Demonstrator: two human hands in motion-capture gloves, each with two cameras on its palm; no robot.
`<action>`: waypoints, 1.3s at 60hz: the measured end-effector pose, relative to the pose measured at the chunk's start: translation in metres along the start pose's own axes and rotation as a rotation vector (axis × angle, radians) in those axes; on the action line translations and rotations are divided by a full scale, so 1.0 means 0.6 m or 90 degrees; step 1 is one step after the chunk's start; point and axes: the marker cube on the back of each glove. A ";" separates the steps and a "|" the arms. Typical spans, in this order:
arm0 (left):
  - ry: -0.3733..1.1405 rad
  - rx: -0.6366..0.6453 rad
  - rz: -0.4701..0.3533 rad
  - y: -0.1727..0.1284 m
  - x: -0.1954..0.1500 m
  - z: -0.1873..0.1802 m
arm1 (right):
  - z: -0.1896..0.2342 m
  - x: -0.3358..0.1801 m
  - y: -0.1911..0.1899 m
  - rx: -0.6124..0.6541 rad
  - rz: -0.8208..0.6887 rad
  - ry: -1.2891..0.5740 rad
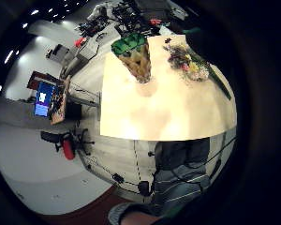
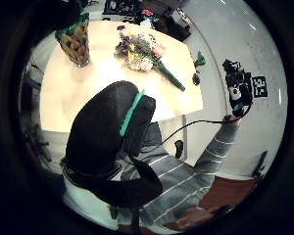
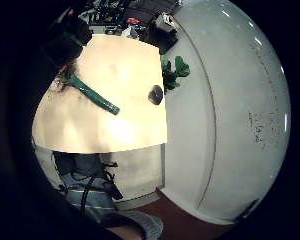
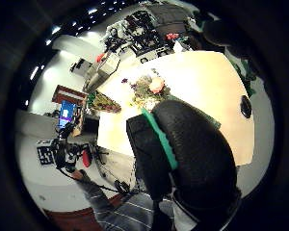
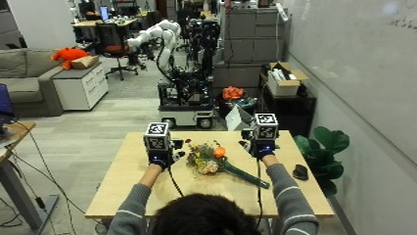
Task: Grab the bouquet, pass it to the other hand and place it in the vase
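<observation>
1. Closest to my outside view is the person's head. Beyond it both forearms reach up. The left hand and right hand are raised on either side of the bouquet, touching nothing. I cannot tell how the fingers of either are set. The bouquet lies flat on the worktop, blooms towards the left hand and green stem wrap angling towards the right. I cannot make out the vase from here.

2. From the left little-finger side I see the vase standing upright, near the blooms but apart from them. I judge it could tip if the stems strike its rim sideways.

3. The left thumb-side view confirms the bouquet is unheld, with the vase beside it. Grabbing the blooms could crush them, so the wrap is the safer hold.

4. The right little-finger side shows the wrap's end on bare worktop and a dark rounded object near the edge. A careless sweep might knock it off.

5. From the right thumb side, my worry is the handover: the wrap could slip between hands.

6. My count: one bouquet, one vase, two hands, one dark object.
</observation>
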 end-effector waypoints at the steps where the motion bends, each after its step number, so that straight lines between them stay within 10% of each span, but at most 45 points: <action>1: 0.002 0.000 0.001 0.001 0.000 0.000 | 0.001 0.000 -0.002 0.001 0.001 -0.001; 78: 0.004 -0.057 0.029 -0.060 0.090 0.043 | 0.014 0.004 -0.025 -0.045 0.062 -0.005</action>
